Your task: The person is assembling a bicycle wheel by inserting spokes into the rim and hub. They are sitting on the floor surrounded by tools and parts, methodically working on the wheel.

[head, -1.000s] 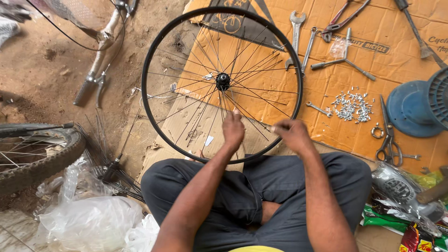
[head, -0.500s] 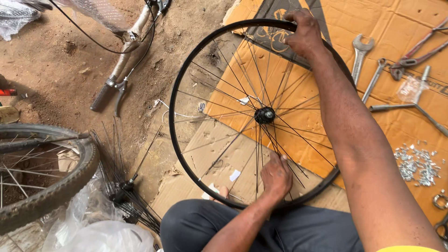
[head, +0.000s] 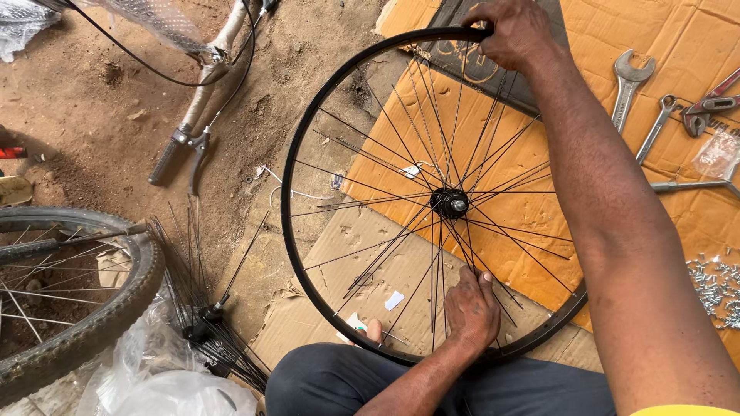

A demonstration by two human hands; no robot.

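**Bare wheel held at far rim and near spokes**

I start with the cardboard sheet (head: 539,223), orange and brown, spread under both hands and running off to the right. On it lies the wheel (head: 308,139): a black rim with no tyre, thin spokes, and the hub (head: 449,203) sitting between my two hands. The near edge rests against my lap.

My right hand (head: 515,32) reaches across to the far side and is closed over the rim there, fingers wrapped on top. My left hand (head: 472,308) is at the near side, just inside the rim, fingers curled in among the spokes; I cannot tell whether it pinches one spoke or only presses on them.

Handling, as I judge it: light for its size and stiff around the hoop, but the spokes are thin and springy and could bend if loaded. The rim is the place to hold, or the hub. Bare metal may slip.

Left of my left hand: a tyred wheel (head: 116,308), then a bundle of loose spokes (head: 202,308). Beyond the right hand, to its right: spanners (head: 628,85). Right of my right forearm: a scatter of small silver fittings (head: 717,285).
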